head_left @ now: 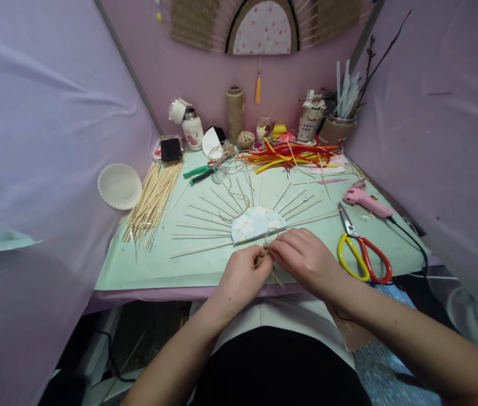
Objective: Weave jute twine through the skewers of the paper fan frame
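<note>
At the table's front edge, my left hand (245, 270) and my right hand (304, 256) meet, fingers pinched on a small knotted piece of jute twine (266, 247). Loose strands hang below the fingers, and a thin loop rises above them. Just beyond lies a half-round piece of pale blue floral fabric (258, 223). Thin wooden sticks (205, 228) fan out from its curved side like rays. A length of twine (245, 200) trails across the sticks at the back. How the knot is tied is hidden by my fingertips.
Right: yellow-and-red-handled scissors (363, 256) and a pink glue gun (368, 201) with its cord. Left: a heap of wooden sticks (152, 197), a white dish (119, 186). Behind: green-handled pliers (200, 173), red and yellow strips (290, 155), a twine spool (235, 115), a bottle (192, 129).
</note>
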Available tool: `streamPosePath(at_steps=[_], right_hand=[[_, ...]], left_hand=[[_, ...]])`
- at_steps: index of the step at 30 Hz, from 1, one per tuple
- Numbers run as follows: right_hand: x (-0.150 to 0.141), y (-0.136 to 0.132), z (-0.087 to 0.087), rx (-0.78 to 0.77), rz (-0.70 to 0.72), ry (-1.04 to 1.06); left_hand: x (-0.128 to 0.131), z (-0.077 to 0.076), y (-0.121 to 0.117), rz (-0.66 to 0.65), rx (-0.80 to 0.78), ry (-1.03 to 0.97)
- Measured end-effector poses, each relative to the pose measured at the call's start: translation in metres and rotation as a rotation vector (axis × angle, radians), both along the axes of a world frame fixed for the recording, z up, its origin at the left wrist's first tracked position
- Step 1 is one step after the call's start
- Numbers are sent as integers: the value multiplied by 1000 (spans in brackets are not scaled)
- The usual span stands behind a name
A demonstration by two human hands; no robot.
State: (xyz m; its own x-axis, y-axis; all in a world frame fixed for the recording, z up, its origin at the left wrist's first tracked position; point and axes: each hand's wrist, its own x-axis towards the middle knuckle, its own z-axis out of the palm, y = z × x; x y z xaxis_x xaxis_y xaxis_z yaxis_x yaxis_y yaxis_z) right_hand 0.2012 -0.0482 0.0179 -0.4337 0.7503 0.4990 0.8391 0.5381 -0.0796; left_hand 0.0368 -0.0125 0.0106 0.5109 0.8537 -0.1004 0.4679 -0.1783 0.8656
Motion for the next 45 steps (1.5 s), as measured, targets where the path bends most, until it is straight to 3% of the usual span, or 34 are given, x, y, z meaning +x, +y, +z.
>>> streamPosePath(at_steps=[14,30,35,39,45], right_hand=[[3,0,-5,-47,0,6],[-10,2,-13,34,-244,180],[-3,0,-5,-211,-114,483],[4,0,-3,-361,-194,706],[5,7,-10,-714,-108,971]], left_hand=[[4,6,-7,-10,196,205],[1,4,-9,-1,237,155],[-1,1,-5,50,22,-57],[-1,-2,-1,83,-204,-233],[0,-3,-1,53,-217,-292]])
